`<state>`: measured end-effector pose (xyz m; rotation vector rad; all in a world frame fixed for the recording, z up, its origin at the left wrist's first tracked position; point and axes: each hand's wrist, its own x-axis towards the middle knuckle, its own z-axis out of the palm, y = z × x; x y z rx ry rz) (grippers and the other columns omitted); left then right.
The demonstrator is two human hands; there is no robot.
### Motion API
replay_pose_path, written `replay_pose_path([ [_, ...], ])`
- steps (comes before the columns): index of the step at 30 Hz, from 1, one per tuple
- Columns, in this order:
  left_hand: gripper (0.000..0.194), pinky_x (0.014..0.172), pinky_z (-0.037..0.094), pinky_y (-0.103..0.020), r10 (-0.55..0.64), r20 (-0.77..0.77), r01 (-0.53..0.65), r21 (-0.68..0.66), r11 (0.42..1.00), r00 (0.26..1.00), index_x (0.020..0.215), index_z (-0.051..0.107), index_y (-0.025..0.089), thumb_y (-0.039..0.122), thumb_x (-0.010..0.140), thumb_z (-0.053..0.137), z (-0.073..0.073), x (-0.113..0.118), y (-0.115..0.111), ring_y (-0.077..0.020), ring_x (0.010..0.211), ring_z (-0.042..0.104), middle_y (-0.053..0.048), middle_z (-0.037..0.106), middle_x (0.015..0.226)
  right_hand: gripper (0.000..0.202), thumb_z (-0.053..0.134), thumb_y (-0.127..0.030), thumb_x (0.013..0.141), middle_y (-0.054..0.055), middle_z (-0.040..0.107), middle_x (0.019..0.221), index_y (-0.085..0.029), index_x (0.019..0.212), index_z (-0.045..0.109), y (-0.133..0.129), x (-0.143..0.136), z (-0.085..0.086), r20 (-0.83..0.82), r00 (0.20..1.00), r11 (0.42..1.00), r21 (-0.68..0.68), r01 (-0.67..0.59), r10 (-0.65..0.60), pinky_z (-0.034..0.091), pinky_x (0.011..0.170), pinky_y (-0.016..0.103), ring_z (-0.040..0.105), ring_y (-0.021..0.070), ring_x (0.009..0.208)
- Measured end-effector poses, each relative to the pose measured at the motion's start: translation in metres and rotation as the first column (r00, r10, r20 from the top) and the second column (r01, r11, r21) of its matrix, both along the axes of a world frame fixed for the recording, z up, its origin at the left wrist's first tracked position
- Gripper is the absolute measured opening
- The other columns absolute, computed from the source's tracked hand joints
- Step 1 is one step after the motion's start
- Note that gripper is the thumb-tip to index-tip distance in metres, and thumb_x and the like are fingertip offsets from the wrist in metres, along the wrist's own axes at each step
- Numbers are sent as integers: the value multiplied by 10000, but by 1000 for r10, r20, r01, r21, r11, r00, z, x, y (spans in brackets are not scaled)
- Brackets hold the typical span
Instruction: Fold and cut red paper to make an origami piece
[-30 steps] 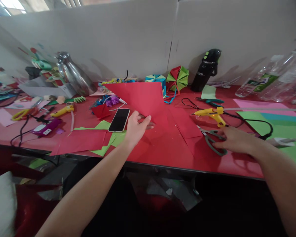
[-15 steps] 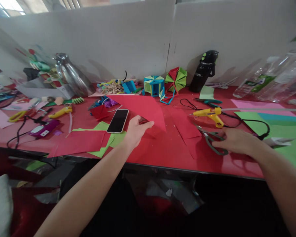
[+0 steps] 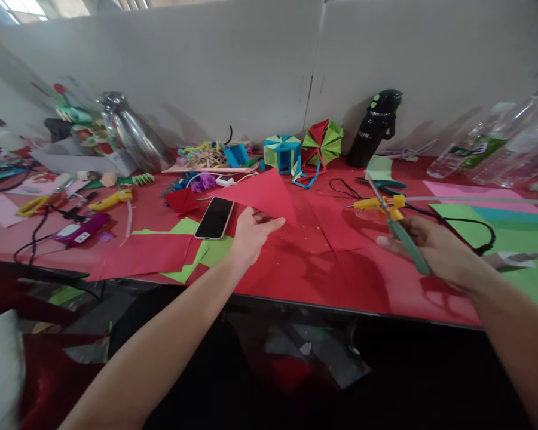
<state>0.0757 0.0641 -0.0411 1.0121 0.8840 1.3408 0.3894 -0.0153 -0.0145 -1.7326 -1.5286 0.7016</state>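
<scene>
My left hand (image 3: 254, 236) pinches the near edge of a sheet of red paper (image 3: 264, 196), which tilts up off the red table. To the right, my right hand (image 3: 424, 248) grips a pair of scissors (image 3: 407, 242) with green handles, their blades pointing up and away. Behind the blades lies a yellow glue gun (image 3: 371, 205) with a black cord. More red paper (image 3: 336, 224) rests flat between my hands. A phone (image 3: 214, 218) lies just left of my left hand, on green paper sheets (image 3: 219, 251).
A black bottle (image 3: 375, 128), a steel jug (image 3: 132, 134) and folded paper lanterns (image 3: 283, 154) stand along the back wall. At left are a second yellow glue gun (image 3: 110, 200) and a purple power strip (image 3: 83, 230). Plastic bottles (image 3: 488, 146) and green sheets (image 3: 515, 233) are at right.
My right hand has lifted the scissors off the table and turned them so the blades point upward. My left hand has raised the red paper's near edge.
</scene>
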Motion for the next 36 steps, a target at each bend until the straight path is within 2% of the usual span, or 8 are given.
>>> replay_pose_path([
  [2, 303, 847, 550, -345, 3, 13, -3, 3, 1000, 1000, 862, 661, 142, 149, 628, 853, 1, -1, 1, -164, 808, 687, -39, 723, 852, 434, 791, -496, 701, 32, 604, 889, -221, 954, 570, -6, -29, 0, -173, 982, 995, -41, -91, 82, 486, 717, 314, 572, 188, 799],
  [6, 197, 890, 552, -322, -65, 105, 68, -24, 997, 992, 783, 701, 129, 192, 666, 845, 7, -3, 1, -139, 785, 693, -27, 719, 787, 345, 695, -519, 819, 13, 552, 853, -226, 907, 535, -15, -73, -14, -288, 932, 972, -17, -233, 219, 466, 746, 338, 523, 183, 803],
  [10, 213, 882, 585, -344, -91, 154, 100, -47, 994, 984, 789, 707, 121, 255, 695, 842, 14, -5, -1, -175, 815, 731, -44, 731, 787, 323, 680, -502, 847, -1, 549, 833, -220, 874, 524, -17, -93, -27, -371, 904, 967, -48, -249, 215, 461, 743, 342, 538, 169, 782],
  [18, 235, 842, 606, -369, 9, 75, -12, 29, 999, 997, 717, 686, 102, 209, 634, 879, 26, -1, -9, -185, 748, 728, -47, 717, 697, 356, 718, -503, 815, -5, 533, 860, -225, 904, 515, -19, -105, -34, -430, 868, 944, -97, -317, 247, 483, 728, 315, 546, 157, 771],
  [23, 188, 828, 612, -354, -13, 68, 12, 15, 1000, 998, 725, 709, 110, 203, 666, 861, 27, -3, -11, -195, 780, 727, -51, 710, 709, 375, 711, -536, 808, 2, 549, 858, -231, 926, 527, -20, -107, -37, -436, 864, 942, -94, -321, 251, 483, 738, 316, 558, 167, 766],
  [27, 181, 854, 611, -356, -63, 120, 61, 25, 998, 991, 786, 720, 119, 195, 689, 853, 26, -5, -10, -196, 813, 732, -47, 719, 755, 340, 728, -497, 808, -12, 534, 821, -226, 880, 535, -18, -108, -36, -427, 863, 940, -74, -332, 271, 452, 704, 290, 521, 150, 740],
  [36, 231, 904, 590, -404, -59, 111, 54, 43, 998, 992, 812, 724, 134, 230, 665, 874, 27, -3, -13, -213, 835, 727, -70, 740, 831, 353, 726, -503, 808, -10, 535, 820, -211, 906, 554, -18, -112, -30, -440, 858, 932, -115, -345, 263, 438, 685, 288, 519, 147, 727],
])
